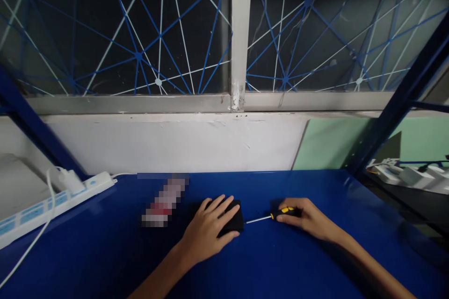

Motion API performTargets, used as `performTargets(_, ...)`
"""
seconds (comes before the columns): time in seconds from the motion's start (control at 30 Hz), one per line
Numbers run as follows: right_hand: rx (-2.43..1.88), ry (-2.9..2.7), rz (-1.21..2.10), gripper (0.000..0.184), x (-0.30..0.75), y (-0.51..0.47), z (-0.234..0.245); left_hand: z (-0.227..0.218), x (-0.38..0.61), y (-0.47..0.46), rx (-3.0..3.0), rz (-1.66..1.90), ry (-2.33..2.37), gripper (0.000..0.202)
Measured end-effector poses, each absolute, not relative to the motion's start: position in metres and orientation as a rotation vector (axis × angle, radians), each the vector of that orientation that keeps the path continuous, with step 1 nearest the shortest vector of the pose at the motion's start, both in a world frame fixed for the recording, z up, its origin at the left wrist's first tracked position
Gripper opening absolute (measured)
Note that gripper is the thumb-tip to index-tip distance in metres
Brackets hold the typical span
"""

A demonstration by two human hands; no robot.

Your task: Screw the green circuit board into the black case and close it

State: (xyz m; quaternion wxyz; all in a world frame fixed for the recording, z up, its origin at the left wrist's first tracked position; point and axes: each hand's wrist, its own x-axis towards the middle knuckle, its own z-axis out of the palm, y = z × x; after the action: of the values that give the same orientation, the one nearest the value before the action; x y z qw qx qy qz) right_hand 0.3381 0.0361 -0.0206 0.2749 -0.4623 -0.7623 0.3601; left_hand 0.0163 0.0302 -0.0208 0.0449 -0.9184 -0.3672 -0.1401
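A flat black box [239, 217] lies on the blue table, its kind not clear from here. My left hand [210, 226] spans it, fingers spread over the top and the thumb along the near edge, holding it against the table. In my right hand [307, 218] is a screwdriver [277, 215] with a black and yellow handle, gripped between thumb and fingers. Its metal shaft points left and lies nearly level. The tip is at the box's right side; whether it touches a screw there is too small to tell.
A white power strip [52, 205] with a plug and cable runs along the table's left side. Left of my left hand lies a blurred-out pinkish item [164, 203]. Blue frame posts [382, 126] rise at both sides, and a wall with windows stands behind the table [259, 261].
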Motion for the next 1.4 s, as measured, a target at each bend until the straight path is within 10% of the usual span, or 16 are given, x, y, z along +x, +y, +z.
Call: performTargets(1.4,-1.253,-2.042,1.009,0.027,0.336,0.024,-0.008,-0.019,0.014,0.033,-2.79,-0.414,-1.12,0.056)
